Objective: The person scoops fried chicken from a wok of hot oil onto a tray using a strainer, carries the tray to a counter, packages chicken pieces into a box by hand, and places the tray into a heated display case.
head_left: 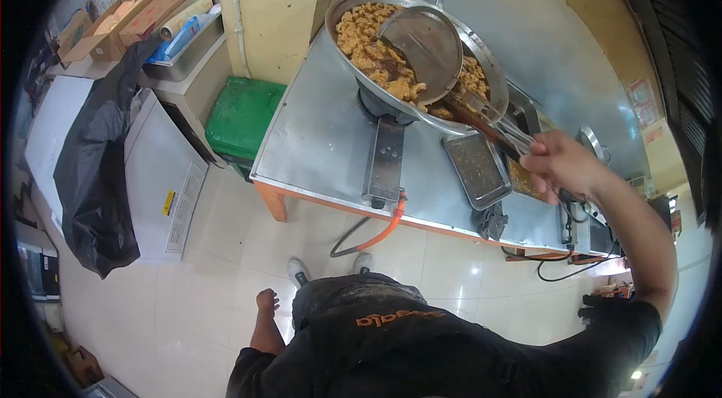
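Observation:
A wide metal pan [341, 47] holds many golden-brown fried pieces [368, 33]. Over its middle and right side lies a round mesh skimmer [425, 48]. My right hand [555, 165] is closed around the skimmer's long wire handle, to the right of the pan. A dark brown wooden-looking handle [475, 118] runs alongside the wire from the pan's rim toward the same fingers. Down by my side, away from the table, my left hand [267, 300] hangs with its fingers curled and nothing visible in it.
The pan sits on a burner [385, 161] with an orange hose [396, 214], on a metal table [301, 142]. Right of it are a dark tray [477, 170] and a crumpled black cloth [490, 222]. A green bin [244, 116] and white freezer [162, 180] stand left.

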Action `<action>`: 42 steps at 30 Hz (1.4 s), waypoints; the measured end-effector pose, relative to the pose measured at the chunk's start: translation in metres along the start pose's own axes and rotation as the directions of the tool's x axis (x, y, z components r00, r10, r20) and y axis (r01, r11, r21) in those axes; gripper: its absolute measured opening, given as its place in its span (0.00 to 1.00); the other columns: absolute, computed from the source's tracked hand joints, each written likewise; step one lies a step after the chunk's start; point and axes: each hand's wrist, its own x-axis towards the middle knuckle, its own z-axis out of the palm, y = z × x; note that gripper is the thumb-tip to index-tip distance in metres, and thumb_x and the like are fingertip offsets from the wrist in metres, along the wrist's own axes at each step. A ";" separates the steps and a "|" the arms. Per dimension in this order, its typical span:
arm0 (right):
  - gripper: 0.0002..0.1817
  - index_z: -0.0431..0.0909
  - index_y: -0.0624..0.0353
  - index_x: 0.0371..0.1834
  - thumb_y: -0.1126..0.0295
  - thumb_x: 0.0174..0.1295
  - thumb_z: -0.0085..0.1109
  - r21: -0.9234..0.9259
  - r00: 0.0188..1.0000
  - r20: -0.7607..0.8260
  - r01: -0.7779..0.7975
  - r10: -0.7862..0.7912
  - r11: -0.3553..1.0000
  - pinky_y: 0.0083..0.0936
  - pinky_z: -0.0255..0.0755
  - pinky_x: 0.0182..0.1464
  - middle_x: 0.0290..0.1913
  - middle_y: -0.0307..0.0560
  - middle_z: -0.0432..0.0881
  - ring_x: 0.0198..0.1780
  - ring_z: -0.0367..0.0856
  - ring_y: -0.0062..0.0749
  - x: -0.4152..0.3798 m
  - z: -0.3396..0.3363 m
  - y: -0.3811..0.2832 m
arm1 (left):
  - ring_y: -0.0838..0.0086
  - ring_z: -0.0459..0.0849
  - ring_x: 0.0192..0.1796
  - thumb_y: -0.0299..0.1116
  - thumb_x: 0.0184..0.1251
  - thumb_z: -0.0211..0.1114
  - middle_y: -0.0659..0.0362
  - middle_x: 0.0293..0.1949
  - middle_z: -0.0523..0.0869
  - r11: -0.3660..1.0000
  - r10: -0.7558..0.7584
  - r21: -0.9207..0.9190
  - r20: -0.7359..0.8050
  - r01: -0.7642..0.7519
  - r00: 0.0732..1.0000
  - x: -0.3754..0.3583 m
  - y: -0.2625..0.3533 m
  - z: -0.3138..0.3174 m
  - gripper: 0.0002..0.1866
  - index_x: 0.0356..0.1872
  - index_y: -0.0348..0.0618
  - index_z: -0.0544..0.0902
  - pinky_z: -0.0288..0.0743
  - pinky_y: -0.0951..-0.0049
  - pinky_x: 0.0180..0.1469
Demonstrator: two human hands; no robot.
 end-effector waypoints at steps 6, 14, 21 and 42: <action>0.12 0.66 0.57 0.24 0.70 0.64 0.54 0.322 0.964 0.209 0.089 -0.162 0.943 0.22 0.68 0.17 0.17 0.42 0.73 0.15 0.73 0.27 0.053 0.000 0.022 | 0.66 0.78 0.33 0.34 0.57 0.54 0.56 0.35 0.79 0.998 -0.019 -0.061 -0.016 0.018 1.000 -0.004 -0.025 0.004 0.11 0.41 0.44 0.76 0.73 0.61 0.34; 0.11 0.66 0.58 0.24 0.72 0.64 0.52 0.573 0.944 0.197 0.107 -0.263 0.812 0.22 0.67 0.16 0.16 0.40 0.71 0.13 0.71 0.25 0.086 0.010 0.009 | 0.66 0.77 0.30 0.32 0.58 0.55 0.56 0.33 0.79 0.969 -0.178 -0.164 0.045 0.183 0.983 0.002 -0.108 0.024 0.09 0.39 0.44 0.76 0.72 0.61 0.34; 0.13 0.69 0.57 0.21 0.72 0.65 0.49 0.606 0.904 0.216 0.173 -0.369 0.777 0.22 0.71 0.21 0.15 0.39 0.72 0.15 0.73 0.25 0.123 0.004 0.010 | 0.61 0.82 0.30 0.34 0.54 0.59 0.52 0.27 0.84 0.205 0.520 0.871 0.289 -0.446 0.804 0.019 -0.118 0.021 0.07 0.28 0.43 0.81 0.73 0.61 0.33; 0.11 0.64 0.54 0.23 0.75 0.64 0.51 0.861 0.853 0.176 0.109 -0.492 0.496 0.18 0.59 0.16 0.16 0.33 0.67 0.14 0.65 0.17 0.119 -0.005 0.066 | 0.56 0.82 0.34 0.46 0.56 0.64 0.52 0.26 0.82 0.004 0.641 0.828 0.429 -0.561 0.637 0.018 -0.116 -0.006 0.16 0.24 0.43 0.80 0.73 0.59 0.35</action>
